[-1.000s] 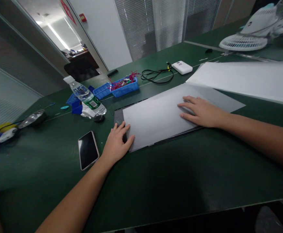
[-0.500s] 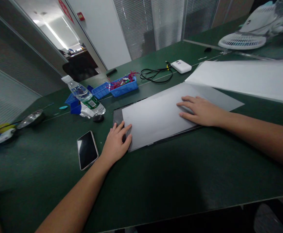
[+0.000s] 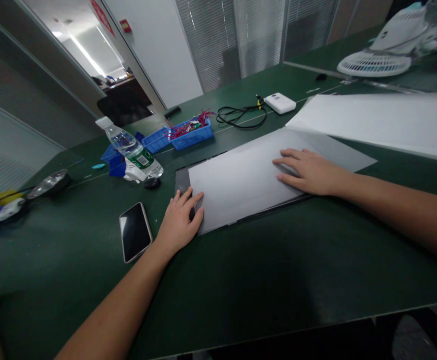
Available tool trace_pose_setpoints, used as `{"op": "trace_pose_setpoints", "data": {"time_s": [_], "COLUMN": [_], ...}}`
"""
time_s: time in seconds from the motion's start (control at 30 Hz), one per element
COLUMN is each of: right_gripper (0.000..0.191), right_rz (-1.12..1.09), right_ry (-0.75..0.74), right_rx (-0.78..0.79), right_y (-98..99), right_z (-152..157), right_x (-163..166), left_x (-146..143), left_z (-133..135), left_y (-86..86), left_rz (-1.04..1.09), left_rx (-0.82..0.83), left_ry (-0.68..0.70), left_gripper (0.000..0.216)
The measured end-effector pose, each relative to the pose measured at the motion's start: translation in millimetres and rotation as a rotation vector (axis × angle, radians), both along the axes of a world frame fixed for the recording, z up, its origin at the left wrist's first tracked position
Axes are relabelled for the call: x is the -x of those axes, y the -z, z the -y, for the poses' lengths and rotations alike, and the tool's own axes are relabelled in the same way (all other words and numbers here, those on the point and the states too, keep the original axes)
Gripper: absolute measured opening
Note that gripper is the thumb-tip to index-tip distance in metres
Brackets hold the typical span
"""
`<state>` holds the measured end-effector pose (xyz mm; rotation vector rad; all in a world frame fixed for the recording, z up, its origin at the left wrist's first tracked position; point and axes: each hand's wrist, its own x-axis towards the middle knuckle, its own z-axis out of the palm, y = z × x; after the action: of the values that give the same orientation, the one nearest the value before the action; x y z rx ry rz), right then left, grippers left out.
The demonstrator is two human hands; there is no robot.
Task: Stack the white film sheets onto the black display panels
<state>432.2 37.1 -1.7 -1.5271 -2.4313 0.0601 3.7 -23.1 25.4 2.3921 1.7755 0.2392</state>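
From the head view I saw the left hand (image 3: 178,222) lying palm down, fingers loosely spread and gripping nothing, its fingertips (image 3: 196,197) resting on the near-left corner of the pale sheet (image 3: 241,185). The right hand (image 3: 308,171) lay flat on the same sheet, toward three o'clock from the left one, fingers extended and slightly apart, pressing rather than holding. The sheet sat on a dark panel (image 3: 181,179) whose edge showed along the sheet's left and near sides, and both lay on the green table (image 3: 241,280) roughly in the middle of the frame. A phone (image 3: 134,231) lay face up just beside the left wrist, at nine o'clock from it. At about eleven o'clock from the left hand stood a tilted water bottle (image 3: 131,150) with a small dark cap (image 3: 152,183) near its base, and beyond them blue bins (image 3: 180,135) holding reddish wires. At twelve o'clock from the sheet I made out a black cable (image 3: 241,117) running to a white box (image 3: 280,103). A second large white sheet (image 3: 383,122) lay at two o'clock, well apart from the hands, with a white fan (image 3: 376,62) behind it.
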Motion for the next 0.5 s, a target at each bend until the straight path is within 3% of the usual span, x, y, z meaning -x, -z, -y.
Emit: {"op": "trace_pose_setpoints", "data": {"time_s": [0.5], "right_gripper": [0.070], "right_rz": [0.012], "right_ry": [-0.014], "right_rx": [-0.013], "right_y": [-0.3], "right_z": [-0.7], "right_x": [0.1], "left_x": [2.3], "left_z": [-1.2], "left_y": [0.9], "left_rz": [0.008], "left_rx": [0.004], "left_ry": [0.000], "left_gripper": [0.065]}}
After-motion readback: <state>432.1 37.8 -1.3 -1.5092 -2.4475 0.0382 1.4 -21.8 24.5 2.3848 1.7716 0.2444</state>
